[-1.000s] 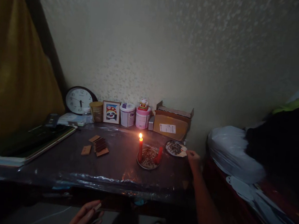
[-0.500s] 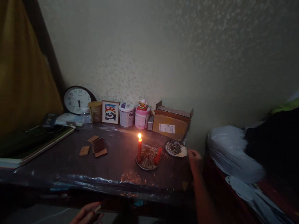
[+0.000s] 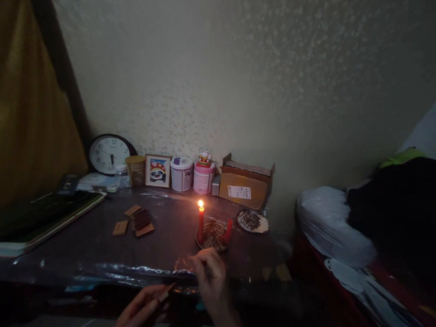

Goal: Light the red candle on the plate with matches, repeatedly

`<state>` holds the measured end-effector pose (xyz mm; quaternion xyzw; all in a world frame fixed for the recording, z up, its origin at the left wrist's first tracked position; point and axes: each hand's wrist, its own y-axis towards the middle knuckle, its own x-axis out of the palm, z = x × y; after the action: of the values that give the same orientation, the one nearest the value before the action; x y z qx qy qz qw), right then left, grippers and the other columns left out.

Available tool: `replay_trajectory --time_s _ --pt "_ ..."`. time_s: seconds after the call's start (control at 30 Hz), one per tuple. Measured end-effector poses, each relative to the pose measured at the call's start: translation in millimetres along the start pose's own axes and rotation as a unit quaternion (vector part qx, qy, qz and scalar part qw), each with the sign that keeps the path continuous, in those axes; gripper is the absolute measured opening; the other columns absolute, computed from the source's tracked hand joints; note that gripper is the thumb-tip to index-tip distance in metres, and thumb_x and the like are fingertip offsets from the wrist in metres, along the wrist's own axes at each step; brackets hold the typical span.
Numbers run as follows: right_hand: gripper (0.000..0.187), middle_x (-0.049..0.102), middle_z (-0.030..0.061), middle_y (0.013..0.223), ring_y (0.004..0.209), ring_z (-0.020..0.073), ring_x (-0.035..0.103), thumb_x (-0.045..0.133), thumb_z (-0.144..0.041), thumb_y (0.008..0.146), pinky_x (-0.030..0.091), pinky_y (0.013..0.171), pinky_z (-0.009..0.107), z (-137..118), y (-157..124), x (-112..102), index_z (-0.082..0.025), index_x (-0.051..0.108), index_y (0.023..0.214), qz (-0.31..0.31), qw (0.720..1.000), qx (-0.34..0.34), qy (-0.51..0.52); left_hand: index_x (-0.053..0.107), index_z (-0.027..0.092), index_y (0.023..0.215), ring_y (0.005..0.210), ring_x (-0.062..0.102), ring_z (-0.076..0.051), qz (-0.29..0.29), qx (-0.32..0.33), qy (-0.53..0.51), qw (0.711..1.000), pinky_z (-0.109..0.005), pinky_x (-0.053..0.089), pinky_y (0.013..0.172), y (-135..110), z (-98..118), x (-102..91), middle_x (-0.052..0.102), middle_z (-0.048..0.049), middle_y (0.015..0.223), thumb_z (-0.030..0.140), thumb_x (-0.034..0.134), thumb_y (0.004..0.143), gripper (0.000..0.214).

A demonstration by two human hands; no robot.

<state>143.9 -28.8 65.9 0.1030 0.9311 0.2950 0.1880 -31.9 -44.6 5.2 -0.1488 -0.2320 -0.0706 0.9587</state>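
At the front edge of the table, my left hand (image 3: 141, 309) is closed round a small flat brown striker card (image 3: 167, 292) with a pale edge. My right hand (image 3: 212, 275) is pinched just above and to the right of it, in front of the candle plate. What looks like a thin matchstick is between its fingertips, barely visible in the dim light. A lit red candle (image 3: 200, 226) stands upright on the round plate (image 3: 197, 242), with a shorter, unlit red candle (image 3: 229, 230) at its right side. Several dark-headed matchsticks (image 3: 261, 224) lie on another plate (image 3: 240, 224).
Brown cards (image 3: 141, 220) lie loosely piled left of the candle. Along the wall stand a clock (image 3: 108, 155), a panda picture (image 3: 157, 171), two tubs (image 3: 182, 175) and a cardboard box (image 3: 243, 187). A large book (image 3: 42, 226) lies left; bagged items (image 3: 329, 221) are at the right.
My right hand has moved left from the edge of the matchstick plate to beside my left hand. My left hand has come up and right, still holding the card.
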Motion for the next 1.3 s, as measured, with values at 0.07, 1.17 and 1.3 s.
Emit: replay_trajectory --time_s 0.07,1.17,1.3 --pt "0.019 0.059 0.0013 0.078 0.076 0.0145 0.058 0.047 -0.026 0.087 0.047 0.066 0.023 3.9 -11.0 18.2 -0.021 0.059 0.074 -0.007 1.0 0.013 0.023 0.068 0.018 0.084 0.079 0.062 -0.026 -0.03 0.037 0.03 0.998 -0.034 0.046 0.073 6.2 9.3 12.4 0.07 -0.0063 0.081 0.037 0.074 0.059 0.031" --pt "0.02 0.062 0.0051 0.106 0.103 0.0203 0.058 0.052 -0.034 0.083 0.047 0.089 0.028 42.4 -31.1 22.1 -0.024 0.062 0.097 -0.073 0.997 0.019 -0.023 0.063 0.018 0.088 0.07 0.053 -0.015 -0.089 0.169 0.045 0.981 -0.024 0.038 0.066 24.1 -0.2 27.6 0.062 -0.0008 0.074 0.031 0.07 0.067 0.026" --pt "0.022 0.063 0.0055 0.107 0.103 0.0207 0.059 0.054 -0.034 0.081 0.048 0.089 0.028 47.0 -31.7 23.6 -0.023 0.062 0.099 -0.073 0.997 0.027 -0.023 0.064 0.019 0.087 0.069 0.052 -0.014 -0.067 0.171 0.056 0.981 -0.024 0.038 0.066 25.3 -1.7 27.5 0.062 0.0002 0.073 0.033 0.071 0.066 0.026"
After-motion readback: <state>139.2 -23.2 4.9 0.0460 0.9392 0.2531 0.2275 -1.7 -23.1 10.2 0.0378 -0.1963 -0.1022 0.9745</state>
